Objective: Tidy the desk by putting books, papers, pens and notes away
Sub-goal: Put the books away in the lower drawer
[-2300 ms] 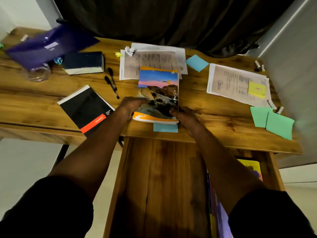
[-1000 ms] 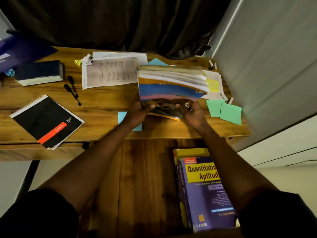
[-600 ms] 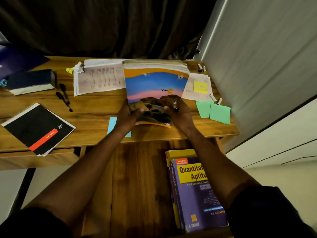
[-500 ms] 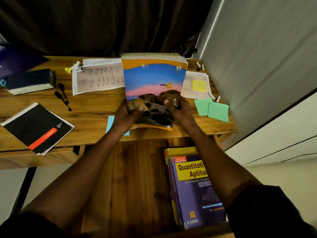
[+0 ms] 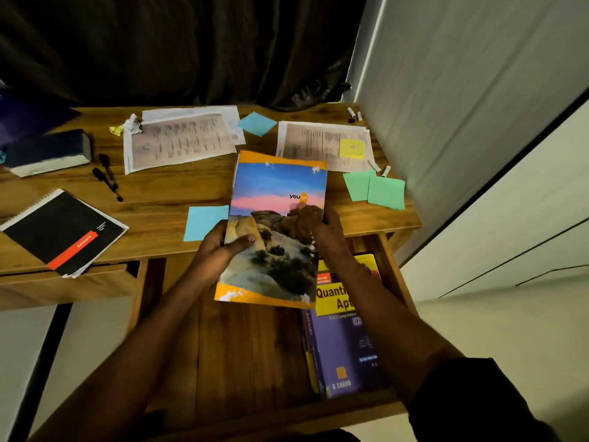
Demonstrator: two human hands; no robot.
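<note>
Left hand [image 5: 220, 250] and right hand [image 5: 322, 228] grip a landscape-cover book [image 5: 277, 199] above the open drawer [image 5: 248, 346].
Nearest me, both forearms reach out over the pulled-out drawer, its wooden floor bare on the left, a purple book [image 5: 344, 346] lying flat along its right wall. Left hand curls round the held book's left edge with the thumb on the cover; right hand clasps the right edge, fingers laid over the picture. It hangs across the front edge of the counter [image 5: 159, 199], its lower corner overlapping the purple book. A blue note [image 5: 204, 221] lies just beside the left hand, and green notes [image 5: 377, 189] sit near the right corner. A black notebook [image 5: 60, 231] overhangs the front edge at left, with pens [image 5: 106, 178] beyond it. Farther back lie papers [image 5: 181, 138], then a dark curtain [image 5: 191, 43] and a pale wall [image 5: 462, 90] close along the counter's right side.
</note>
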